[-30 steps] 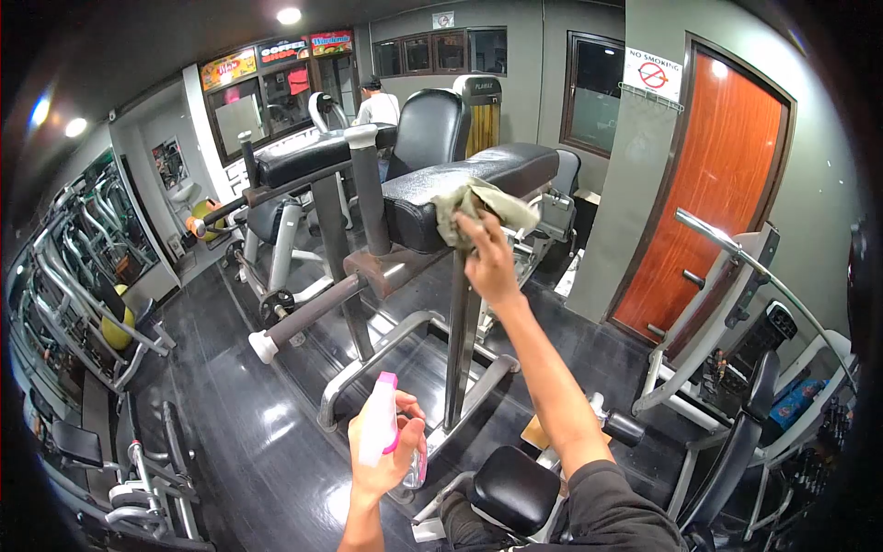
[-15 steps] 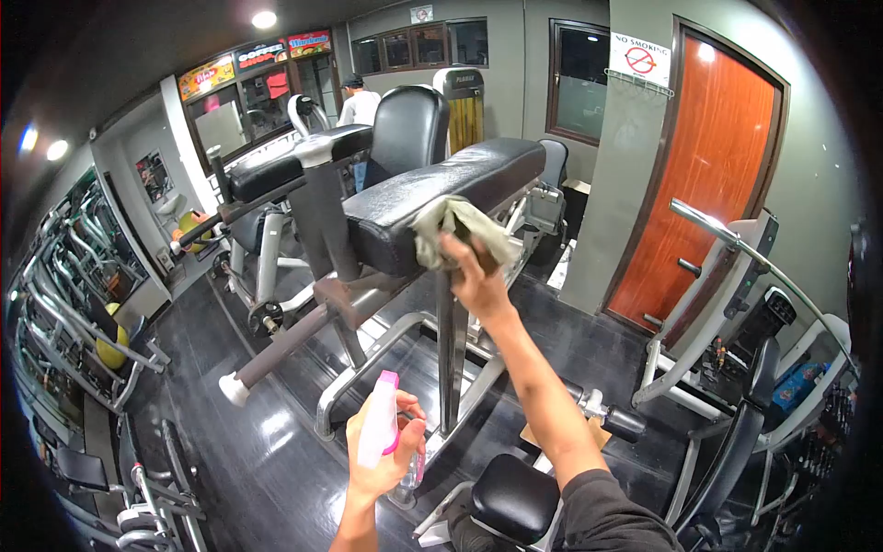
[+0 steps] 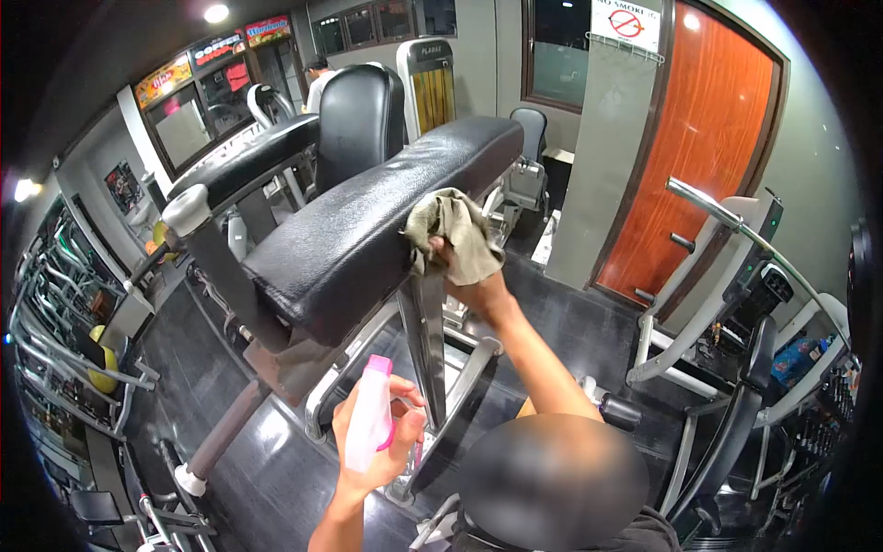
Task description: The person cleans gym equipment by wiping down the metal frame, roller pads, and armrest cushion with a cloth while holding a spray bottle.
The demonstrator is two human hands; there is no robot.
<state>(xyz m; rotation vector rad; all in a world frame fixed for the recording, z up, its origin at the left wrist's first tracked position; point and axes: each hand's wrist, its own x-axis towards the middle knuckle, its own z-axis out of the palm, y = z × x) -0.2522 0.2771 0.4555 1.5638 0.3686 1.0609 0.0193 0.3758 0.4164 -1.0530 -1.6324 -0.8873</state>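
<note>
Right hand [image 3: 478, 293]: fingers bunched on grey-green cloth [image 3: 457, 237], 12 o'clock, against side of black pad [image 3: 368, 207]. Left hand [image 3: 379, 446]: fingers wrapped round pink-and-white spray bottle [image 3: 370, 414], 7 o'clock. Orange-brown door [image 3: 694, 138] at 2 o'clock.

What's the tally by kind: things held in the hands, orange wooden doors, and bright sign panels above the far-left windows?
Spray bottle, in the left hand: 1
Cloth, in the right hand: 1
Orange wooden door: 1
Sign panels (yellow, black, red): 3
Total: 6
</note>
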